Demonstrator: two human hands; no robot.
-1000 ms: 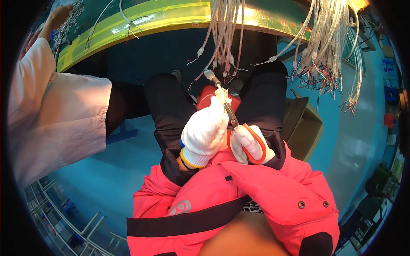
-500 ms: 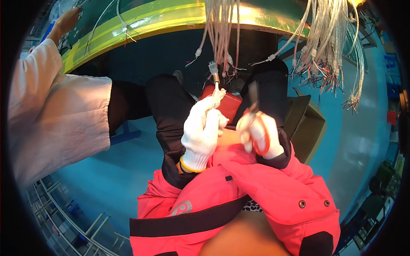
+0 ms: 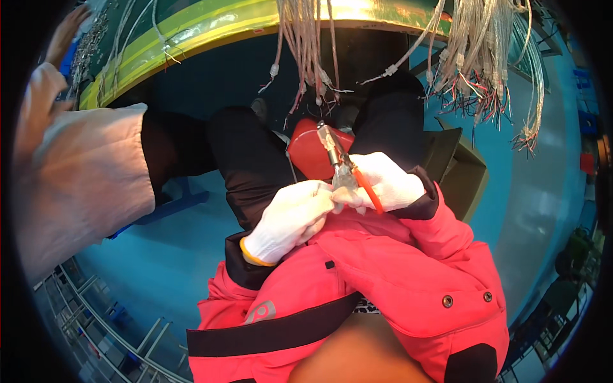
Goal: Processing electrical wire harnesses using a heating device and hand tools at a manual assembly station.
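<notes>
Both my hands wear white knitted gloves and meet over my lap. Closed around scissors with an orange-red handle point(image 3: 368, 190) is my right hand point(image 3: 389, 182); their dark blades lie partly behind other things. A short cable piece with a metal-ended connector point(image 3: 330, 145) points up and away beside the blades. My left hand point(image 3: 288, 220) is closed, its fingertips pinching the cable's near end against the right fingers. Exactly where the blades touch the cable is hard to make out.
A red box-like object point(image 3: 305, 152) sits between my knees. Bundles of clear-sheathed cables point(image 3: 476, 64) with bare red and black wire ends hang from the green bench edge point(image 3: 211, 22). An open cardboard box point(image 3: 463, 172) stands at right. A co-worker's sleeve point(image 3: 83, 166) is at left.
My right hand has brought the scissors left to the cable held by the left hand. My left hand has dropped lower and nearer. The co-worker's arm has shifted too.
</notes>
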